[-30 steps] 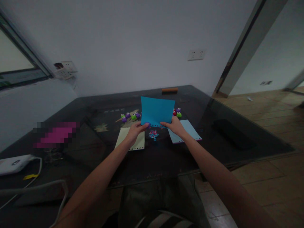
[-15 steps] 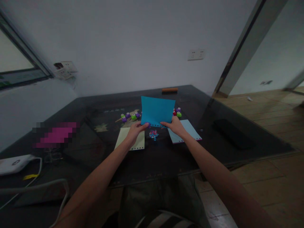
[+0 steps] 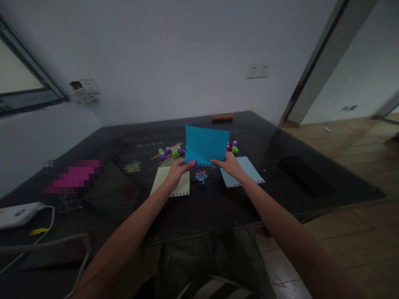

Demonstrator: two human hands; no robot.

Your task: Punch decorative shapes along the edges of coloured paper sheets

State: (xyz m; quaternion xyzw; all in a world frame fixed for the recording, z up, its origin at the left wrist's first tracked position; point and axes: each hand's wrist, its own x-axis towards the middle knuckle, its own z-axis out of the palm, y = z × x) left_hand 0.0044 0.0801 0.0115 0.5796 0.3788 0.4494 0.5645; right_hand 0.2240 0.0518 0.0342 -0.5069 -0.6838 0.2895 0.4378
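A bright blue sheet of paper (image 3: 205, 144) stands nearly upright over the dark glass table (image 3: 218, 207), with a row of punched holes along its bottom edge. My left hand (image 3: 177, 170) grips its lower left corner, with a small purple punch at the fingertips. My right hand (image 3: 230, 164) pinches the lower right edge. Below the sheet lies a small heap of coloured paper bits (image 3: 201, 176). A pale yellow sheet (image 3: 183, 185) lies under my left wrist and a light blue sheet (image 3: 249, 171) under my right.
Several small green, purple and red punches (image 3: 171, 152) sit behind the sheet on both sides. A brown bar (image 3: 222, 118) lies at the far edge, a dark flat object (image 3: 307, 175) at right. A white device with cable (image 3: 18, 212) sits at near left.
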